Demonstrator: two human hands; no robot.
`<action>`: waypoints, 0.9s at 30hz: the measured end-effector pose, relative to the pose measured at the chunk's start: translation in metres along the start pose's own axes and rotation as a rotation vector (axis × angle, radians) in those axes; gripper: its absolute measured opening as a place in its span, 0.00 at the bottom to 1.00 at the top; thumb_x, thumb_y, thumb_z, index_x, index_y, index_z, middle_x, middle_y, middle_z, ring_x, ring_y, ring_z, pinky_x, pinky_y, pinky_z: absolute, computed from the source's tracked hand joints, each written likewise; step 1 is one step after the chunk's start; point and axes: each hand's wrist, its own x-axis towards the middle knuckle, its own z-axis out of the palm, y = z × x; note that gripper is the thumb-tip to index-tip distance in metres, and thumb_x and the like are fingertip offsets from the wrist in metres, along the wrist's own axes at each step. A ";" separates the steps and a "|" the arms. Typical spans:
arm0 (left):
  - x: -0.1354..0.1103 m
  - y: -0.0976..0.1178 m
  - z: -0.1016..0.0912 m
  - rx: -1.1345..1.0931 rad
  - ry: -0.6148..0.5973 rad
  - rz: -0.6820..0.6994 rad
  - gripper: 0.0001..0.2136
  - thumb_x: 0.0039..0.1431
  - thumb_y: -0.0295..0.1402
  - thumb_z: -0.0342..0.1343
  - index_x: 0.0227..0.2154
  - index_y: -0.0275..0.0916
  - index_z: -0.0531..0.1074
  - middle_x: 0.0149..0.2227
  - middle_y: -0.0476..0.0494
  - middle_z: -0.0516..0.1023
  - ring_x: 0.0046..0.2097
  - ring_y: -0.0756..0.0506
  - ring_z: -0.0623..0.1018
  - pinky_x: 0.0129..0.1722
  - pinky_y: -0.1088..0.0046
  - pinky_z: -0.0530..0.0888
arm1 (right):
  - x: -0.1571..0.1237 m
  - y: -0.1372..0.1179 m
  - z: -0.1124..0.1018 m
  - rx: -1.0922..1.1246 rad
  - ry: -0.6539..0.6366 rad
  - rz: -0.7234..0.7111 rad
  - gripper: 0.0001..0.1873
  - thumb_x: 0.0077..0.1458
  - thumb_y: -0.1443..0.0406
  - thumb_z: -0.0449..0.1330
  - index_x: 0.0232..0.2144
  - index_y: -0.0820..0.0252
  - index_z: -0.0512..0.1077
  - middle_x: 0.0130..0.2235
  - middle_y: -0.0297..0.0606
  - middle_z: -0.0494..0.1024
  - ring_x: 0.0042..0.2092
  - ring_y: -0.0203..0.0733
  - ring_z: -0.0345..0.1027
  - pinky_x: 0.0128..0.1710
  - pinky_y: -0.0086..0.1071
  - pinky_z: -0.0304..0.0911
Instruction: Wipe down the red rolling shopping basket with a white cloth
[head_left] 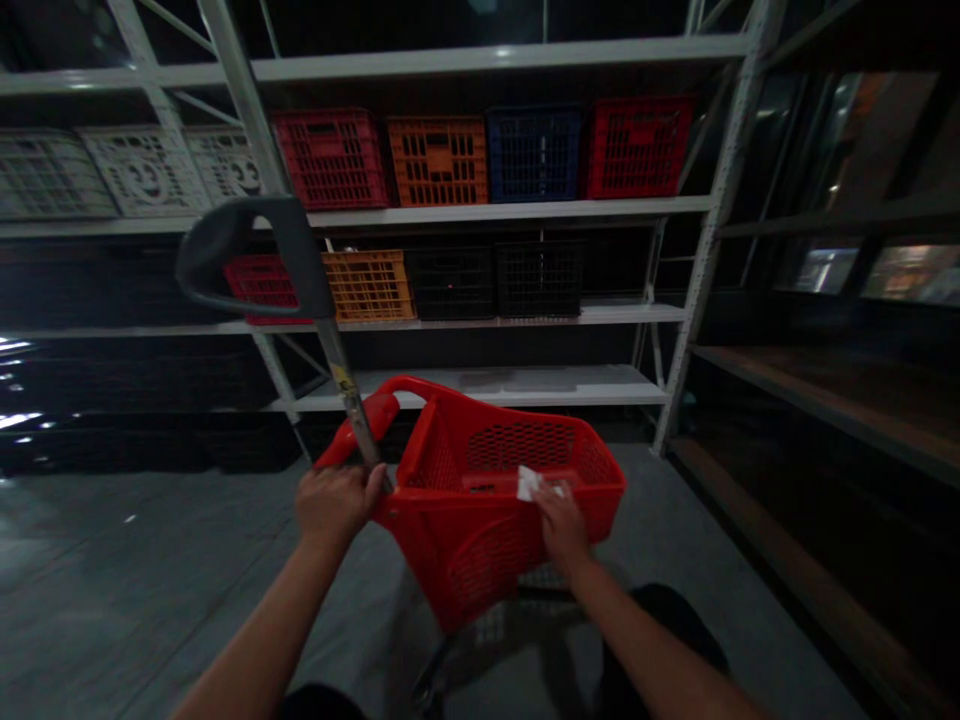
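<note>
In front of me stands a red plastic shopping cart (487, 550) with a perforated basket. My left hand (339, 502) is closed around the near end of its red handle (364, 430), close to the foot of a metal pole (341, 375). That pole slants up to the left and carries a grey loop-shaped grip (304, 260). Between the fingers of my right hand (561, 520) is a white cloth or tissue (529, 484), held against the basket's near rim. A small dark thing in the basket is too unclear to name.
Behind the cart, a white metal shelf rack (487, 212) holds red, orange, blue, black and white crates, among them an orange crate (439, 160). Brown shelving (840, 400) runs along the right. My knee (675, 630) is close to the cart on grey floor.
</note>
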 end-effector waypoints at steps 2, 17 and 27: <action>0.002 0.003 -0.001 0.003 -0.005 -0.006 0.27 0.58 0.47 0.36 0.20 0.36 0.74 0.21 0.39 0.75 0.29 0.42 0.73 0.34 0.66 0.60 | 0.029 -0.060 0.035 0.119 -0.076 -0.044 0.25 0.48 0.76 0.46 0.46 0.58 0.70 0.45 0.40 0.75 0.50 0.40 0.66 0.58 0.47 0.47; 0.003 -0.007 0.004 -0.007 0.047 0.067 0.25 0.58 0.46 0.37 0.21 0.37 0.73 0.22 0.40 0.75 0.29 0.41 0.73 0.33 0.66 0.61 | -0.013 0.050 -0.030 -0.160 -0.021 -0.108 0.29 0.48 0.79 0.44 0.50 0.55 0.66 0.48 0.39 0.74 0.55 0.40 0.61 0.60 0.51 0.36; 0.002 -0.015 0.009 -0.173 0.135 0.101 0.21 0.58 0.45 0.38 0.26 0.38 0.71 0.26 0.39 0.74 0.32 0.40 0.72 0.36 0.61 0.66 | -0.037 0.139 -0.090 -0.412 0.047 0.223 0.23 0.49 0.74 0.44 0.43 0.64 0.71 0.43 0.47 0.76 0.46 0.47 0.70 0.53 0.56 0.52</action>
